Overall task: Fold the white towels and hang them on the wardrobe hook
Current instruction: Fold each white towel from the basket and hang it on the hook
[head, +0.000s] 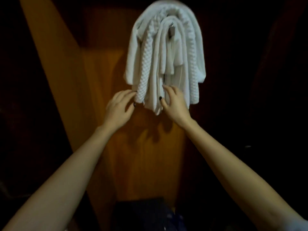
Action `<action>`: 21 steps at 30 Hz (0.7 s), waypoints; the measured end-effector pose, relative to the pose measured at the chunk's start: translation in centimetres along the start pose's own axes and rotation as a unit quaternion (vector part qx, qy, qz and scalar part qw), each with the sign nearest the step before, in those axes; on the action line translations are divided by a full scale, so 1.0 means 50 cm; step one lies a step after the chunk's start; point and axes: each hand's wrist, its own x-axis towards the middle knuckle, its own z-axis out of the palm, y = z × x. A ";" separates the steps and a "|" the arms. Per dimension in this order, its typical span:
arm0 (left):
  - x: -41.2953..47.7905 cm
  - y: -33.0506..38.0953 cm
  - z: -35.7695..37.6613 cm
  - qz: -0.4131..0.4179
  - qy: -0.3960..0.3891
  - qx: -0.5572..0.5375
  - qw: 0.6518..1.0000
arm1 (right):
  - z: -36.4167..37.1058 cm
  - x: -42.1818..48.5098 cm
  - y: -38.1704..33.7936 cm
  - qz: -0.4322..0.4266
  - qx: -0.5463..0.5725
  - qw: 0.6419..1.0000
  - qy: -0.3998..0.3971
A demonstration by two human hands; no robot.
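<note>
Towels (too bunched for a count) on one hook, left hand and right hand at hems, fingers wide.

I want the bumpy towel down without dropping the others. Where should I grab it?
Probably pinch the bumpy towel at its bottom end, from the left, where the left hand touches it. That end hangs free; higher up it is pressed between other towels.

Nothing legible anywhere — no text, label, brand, number or sign can be read.
</note>
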 end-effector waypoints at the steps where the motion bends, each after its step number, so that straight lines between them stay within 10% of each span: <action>1: -0.061 0.004 0.006 -0.012 -0.017 0.004 1.000 | 0.035 -0.047 -0.012 0.011 -0.005 1.000 -0.025; 10: -0.665 0.029 -0.023 -0.190 -0.138 0.058 0.970 | 0.310 -0.509 -0.157 0.032 0.009 0.953 -0.302; 21: -1.190 -0.013 -0.286 -0.566 -0.183 0.174 0.785 | 0.528 -0.861 -0.443 -0.104 0.047 0.816 -0.567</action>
